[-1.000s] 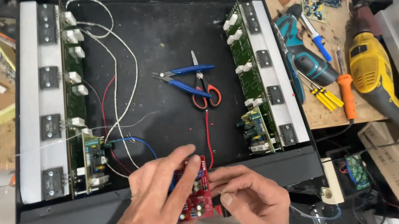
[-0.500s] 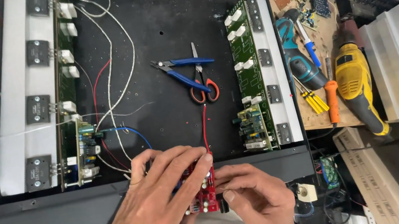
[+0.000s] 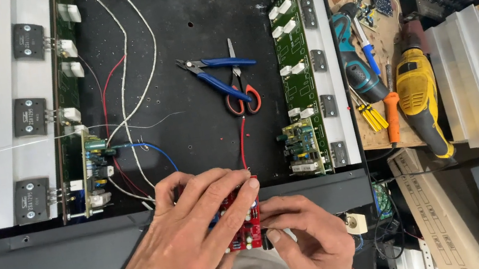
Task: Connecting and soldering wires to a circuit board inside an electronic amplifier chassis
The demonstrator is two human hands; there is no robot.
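Both hands are down at the near lip of the open black amplifier chassis (image 3: 193, 28), and between them sits a small red circuit board (image 3: 245, 221). The left hand (image 3: 187, 248) drapes over the board from the left, fingers curled and closed on it, index finger lying along its top edge. The right hand (image 3: 307, 237) comes in from the other side, thumb and fingertips pinched at the board's right edge.

That board looks light and stiff, but fragile too: small parts stand up from its face and a thin red wire (image 3: 243, 143) runs from it up the chassis floor. By my reading, the edges are the place to hold it, as the right hand does, with no pull on that wire.

Further up the floor lie blue-handled cutters (image 3: 220, 73) and red-handled scissors (image 3: 243, 93), touching. Long green boards stand along both side walls. Off to the right, on the bench, rests a yellow drill (image 3: 420, 96).
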